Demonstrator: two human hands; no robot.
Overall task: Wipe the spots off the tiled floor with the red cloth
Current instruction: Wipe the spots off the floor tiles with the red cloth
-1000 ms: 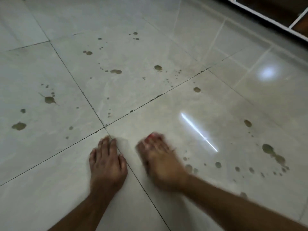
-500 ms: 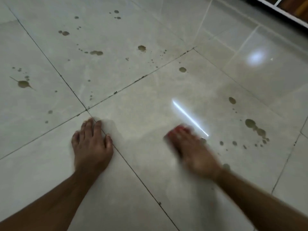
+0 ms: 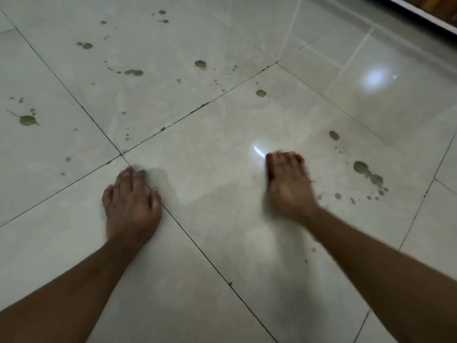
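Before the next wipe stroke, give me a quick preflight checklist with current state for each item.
1. Red cloth under right hand: ok, only a red edge shows beside the fingers.
2. Cloth flat on the tiled floor: cannot tell, the hand hides it and is blurred.
3. Left hand braced flat on the floor, away from the wiping: ok.
4. Nearest target found: ok, a large double spot lies just right of the right hand.
5. Small spots near the right wrist wiped: not ok, some remain.
6. Far tile clean: not ok, a blotch and others remain.
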